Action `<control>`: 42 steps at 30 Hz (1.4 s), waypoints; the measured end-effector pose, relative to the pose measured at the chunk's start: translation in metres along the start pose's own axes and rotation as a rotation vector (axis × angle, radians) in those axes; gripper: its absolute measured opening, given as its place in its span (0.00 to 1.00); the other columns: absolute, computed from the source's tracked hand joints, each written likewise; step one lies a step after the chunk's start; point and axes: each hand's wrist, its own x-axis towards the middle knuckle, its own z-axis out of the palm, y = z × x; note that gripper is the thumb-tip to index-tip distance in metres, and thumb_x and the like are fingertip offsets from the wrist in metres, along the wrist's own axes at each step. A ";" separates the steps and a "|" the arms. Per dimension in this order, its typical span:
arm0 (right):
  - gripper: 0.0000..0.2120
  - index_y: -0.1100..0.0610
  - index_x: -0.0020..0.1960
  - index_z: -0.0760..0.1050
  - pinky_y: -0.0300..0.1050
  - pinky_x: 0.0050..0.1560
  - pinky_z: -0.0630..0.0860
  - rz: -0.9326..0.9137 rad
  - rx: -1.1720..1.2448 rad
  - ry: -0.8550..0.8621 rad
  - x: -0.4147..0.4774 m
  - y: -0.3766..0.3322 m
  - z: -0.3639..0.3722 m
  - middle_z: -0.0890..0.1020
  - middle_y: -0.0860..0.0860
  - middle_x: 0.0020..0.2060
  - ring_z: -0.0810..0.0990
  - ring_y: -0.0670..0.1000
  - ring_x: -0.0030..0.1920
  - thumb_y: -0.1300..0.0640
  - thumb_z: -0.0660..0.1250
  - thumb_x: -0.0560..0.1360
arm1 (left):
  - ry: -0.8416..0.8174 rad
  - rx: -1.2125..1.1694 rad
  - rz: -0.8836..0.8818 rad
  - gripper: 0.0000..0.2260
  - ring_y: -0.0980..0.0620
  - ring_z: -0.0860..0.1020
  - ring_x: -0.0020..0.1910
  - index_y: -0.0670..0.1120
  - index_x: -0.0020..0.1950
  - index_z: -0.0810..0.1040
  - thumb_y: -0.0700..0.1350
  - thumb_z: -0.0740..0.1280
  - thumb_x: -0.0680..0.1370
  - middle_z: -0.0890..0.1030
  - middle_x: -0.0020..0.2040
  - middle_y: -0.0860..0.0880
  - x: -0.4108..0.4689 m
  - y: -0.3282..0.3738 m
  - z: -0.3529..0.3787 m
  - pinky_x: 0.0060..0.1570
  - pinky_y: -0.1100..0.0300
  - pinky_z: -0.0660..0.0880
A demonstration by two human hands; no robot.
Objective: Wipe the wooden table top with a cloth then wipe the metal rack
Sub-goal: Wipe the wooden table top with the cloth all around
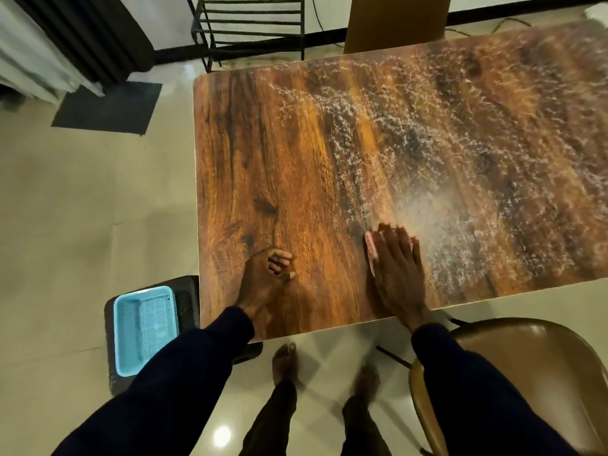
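The wooden table top [296, 166] fills the middle of the view, with whitish wet streaks across its centre and right side. My right hand [396, 268] lies flat with straight fingers on a pink cloth [371, 250], pressing it on the table near the front edge. Only the cloth's left edge shows beside my fingers. My left hand [266, 278] rests on the table to the left, its fingers curled, holding nothing. The black metal rack [250, 28] stands on the floor beyond the table's far left corner.
A light blue plastic basket [144, 327] sits on a dark stool beside the table's front left corner. A brown chair [526, 373] stands at the front right, another chair back [394, 21] at the far side. A dark mat [108, 106] lies on the tiled floor.
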 end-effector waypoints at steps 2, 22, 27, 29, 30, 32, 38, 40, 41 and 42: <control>0.27 0.56 0.85 0.60 0.67 0.86 0.47 0.046 0.021 0.027 0.036 -0.014 0.001 0.58 0.57 0.85 0.53 0.62 0.86 0.50 0.49 0.88 | 0.019 0.017 -0.002 0.14 0.60 0.79 0.44 0.42 0.53 0.83 0.35 0.79 0.69 0.83 0.48 0.49 0.001 -0.001 0.004 0.44 0.71 0.76; 0.27 0.52 0.86 0.56 0.68 0.84 0.47 -0.402 -0.003 -0.127 0.103 -0.033 0.015 0.54 0.54 0.87 0.46 0.60 0.87 0.50 0.53 0.88 | 0.018 0.124 -0.193 0.14 0.64 0.78 0.34 0.41 0.42 0.84 0.34 0.83 0.61 0.85 0.41 0.45 0.019 0.014 0.010 0.34 0.72 0.73; 0.27 0.52 0.85 0.59 0.69 0.84 0.51 -0.484 0.014 -0.123 0.080 0.011 0.012 0.57 0.54 0.86 0.52 0.61 0.87 0.49 0.50 0.87 | 0.018 0.134 -0.236 0.15 0.63 0.79 0.34 0.45 0.41 0.84 0.36 0.84 0.60 0.84 0.38 0.53 0.020 0.013 0.010 0.34 0.71 0.74; 0.27 0.54 0.85 0.60 0.70 0.84 0.52 -0.353 0.035 -0.099 0.116 0.021 0.003 0.59 0.56 0.85 0.53 0.62 0.86 0.48 0.49 0.88 | 0.031 0.129 -0.250 0.15 0.61 0.81 0.35 0.46 0.41 0.85 0.38 0.84 0.60 0.85 0.39 0.54 0.022 0.011 0.009 0.36 0.68 0.77; 0.26 0.55 0.85 0.61 0.70 0.84 0.52 -0.289 0.040 -0.076 0.137 0.016 -0.001 0.60 0.56 0.85 0.54 0.63 0.86 0.49 0.50 0.88 | 0.039 0.130 -0.259 0.15 0.61 0.81 0.35 0.47 0.42 0.85 0.39 0.84 0.60 0.85 0.38 0.55 0.023 0.010 0.008 0.37 0.67 0.78; 0.25 0.56 0.85 0.61 0.69 0.84 0.51 -0.234 0.031 -0.024 0.171 -0.008 -0.002 0.61 0.57 0.85 0.54 0.62 0.86 0.52 0.52 0.89 | 0.042 0.155 -0.271 0.15 0.61 0.82 0.35 0.49 0.42 0.85 0.42 0.85 0.60 0.85 0.37 0.55 0.024 0.011 0.007 0.38 0.67 0.78; 0.26 0.53 0.86 0.59 0.64 0.86 0.43 -0.481 -0.040 -0.066 0.145 -0.056 0.023 0.59 0.55 0.86 0.53 0.59 0.87 0.50 0.54 0.89 | 0.019 0.194 -0.273 0.15 0.59 0.82 0.35 0.50 0.42 0.83 0.48 0.85 0.62 0.84 0.36 0.56 0.034 0.027 0.005 0.40 0.63 0.74; 0.27 0.53 0.86 0.59 0.65 0.86 0.45 -0.533 -0.041 -0.123 0.125 -0.047 0.025 0.58 0.55 0.86 0.51 0.59 0.87 0.49 0.51 0.88 | 0.010 0.169 -0.284 0.15 0.61 0.81 0.35 0.49 0.43 0.83 0.47 0.84 0.63 0.84 0.36 0.56 0.031 0.028 0.004 0.41 0.63 0.74; 0.27 0.53 0.86 0.59 0.66 0.85 0.46 -0.533 -0.044 -0.132 0.122 -0.040 0.023 0.57 0.55 0.86 0.51 0.60 0.87 0.48 0.50 0.88 | 0.017 0.166 -0.283 0.15 0.62 0.81 0.34 0.49 0.43 0.83 0.48 0.84 0.63 0.84 0.36 0.56 0.030 0.027 0.003 0.40 0.64 0.74; 0.28 0.54 0.85 0.59 0.67 0.85 0.47 -0.503 -0.039 -0.127 0.127 -0.034 0.020 0.58 0.56 0.86 0.51 0.60 0.87 0.47 0.48 0.88 | 0.017 0.166 -0.285 0.15 0.62 0.81 0.34 0.49 0.43 0.83 0.48 0.84 0.63 0.84 0.36 0.56 0.029 0.025 0.001 0.40 0.64 0.73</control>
